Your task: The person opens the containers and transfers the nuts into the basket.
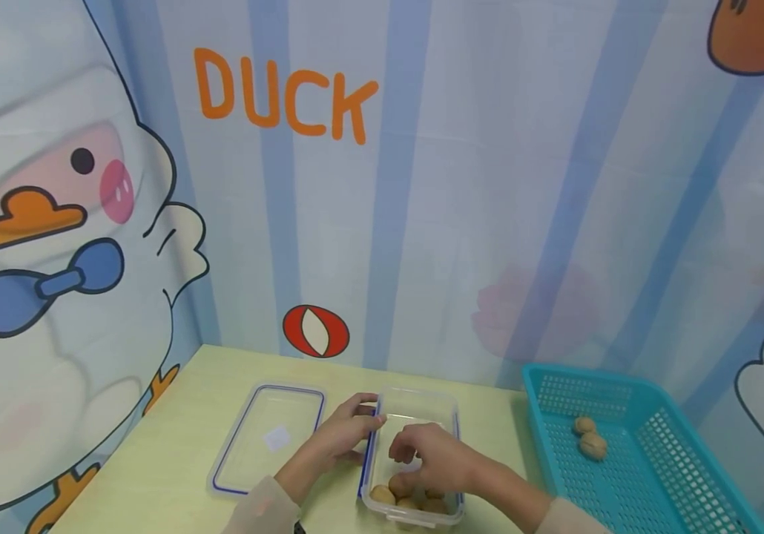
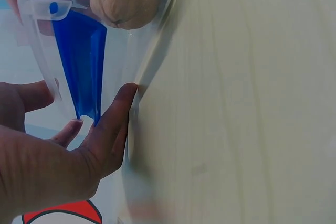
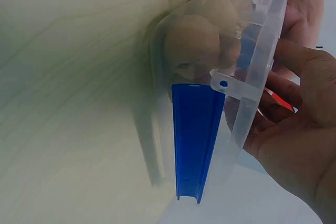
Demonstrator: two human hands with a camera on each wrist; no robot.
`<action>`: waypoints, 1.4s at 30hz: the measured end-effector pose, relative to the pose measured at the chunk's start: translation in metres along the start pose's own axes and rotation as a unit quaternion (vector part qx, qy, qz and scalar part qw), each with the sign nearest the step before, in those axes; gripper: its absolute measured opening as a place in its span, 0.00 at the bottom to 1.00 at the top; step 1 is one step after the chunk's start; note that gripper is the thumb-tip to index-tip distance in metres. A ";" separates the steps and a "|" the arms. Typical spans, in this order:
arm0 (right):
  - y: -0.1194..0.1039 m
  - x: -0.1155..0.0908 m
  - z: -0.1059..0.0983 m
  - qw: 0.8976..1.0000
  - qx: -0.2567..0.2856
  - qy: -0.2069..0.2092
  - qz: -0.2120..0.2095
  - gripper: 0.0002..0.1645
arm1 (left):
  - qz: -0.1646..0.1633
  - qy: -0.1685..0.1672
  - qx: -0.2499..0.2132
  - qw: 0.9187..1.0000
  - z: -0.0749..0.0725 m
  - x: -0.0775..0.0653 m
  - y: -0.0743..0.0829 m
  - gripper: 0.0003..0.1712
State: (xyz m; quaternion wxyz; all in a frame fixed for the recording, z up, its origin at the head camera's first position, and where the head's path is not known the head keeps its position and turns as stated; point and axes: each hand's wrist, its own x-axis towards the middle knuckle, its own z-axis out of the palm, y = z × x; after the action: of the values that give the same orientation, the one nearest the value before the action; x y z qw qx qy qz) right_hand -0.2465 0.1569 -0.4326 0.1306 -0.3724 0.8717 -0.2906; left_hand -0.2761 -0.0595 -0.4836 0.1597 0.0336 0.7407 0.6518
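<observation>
A clear plastic food container (image 1: pixel 415 404) with blue side latches stands lidless on the table, several walnuts (image 1: pixel 383 495) gathered at its near end. At its left side, my left hand (image 1: pixel 345 434) grips the wall, thumb at the rim and fingers along the outside near the blue latch (image 2: pixel 81 66). My right hand (image 1: pixel 438 456) reaches over the right rim into the container, fingers bent downward just above a walnut (image 1: pixel 400 486). A gap shows between its thumb and fingers. In the right wrist view, the right fingers (image 3: pixel 283 90) are partly hidden behind the container wall.
The container's lid (image 1: pixel 255 437), with a blue seal, lies flat to the left. A turquoise basket (image 1: pixel 549 445) stands at the right, with two walnuts (image 1: pixel 593 446) inside. A printed duck curtain (image 1: pixel 462 185) hangs behind the pale table (image 1: pixel 155 460).
</observation>
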 end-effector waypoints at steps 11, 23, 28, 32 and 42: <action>0.005 0.000 0.005 0.998 -0.048 -0.026 -0.044 0.11 | 0.004 -0.006 -0.010 1.000 -0.001 -0.002 0.000 0.33; 0.013 0.001 0.007 0.996 -0.063 -0.054 -0.045 0.07 | 0.001 -0.006 -0.008 1.000 0.000 -0.001 -0.001 0.34; 0.008 0.001 0.008 0.996 -0.064 -0.056 -0.020 0.08 | 0.001 -0.003 -0.006 1.000 0.001 -0.001 -0.001 0.34; 0.007 0.001 0.009 0.996 -0.067 -0.058 -0.019 0.08 | 0.001 -0.002 -0.005 1.000 0.000 -0.002 0.000 0.34; 0.007 0.001 0.006 0.996 -0.079 -0.039 -0.024 0.10 | -0.008 0.000 0.001 1.000 0.000 -0.001 0.000 0.34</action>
State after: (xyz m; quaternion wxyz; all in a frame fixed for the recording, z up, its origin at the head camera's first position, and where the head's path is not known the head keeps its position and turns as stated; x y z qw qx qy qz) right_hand -0.2485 0.1570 -0.4417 0.1275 -0.4135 0.8768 -0.2096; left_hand -0.2754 -0.0593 -0.4831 0.1649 0.0283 0.7418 0.6494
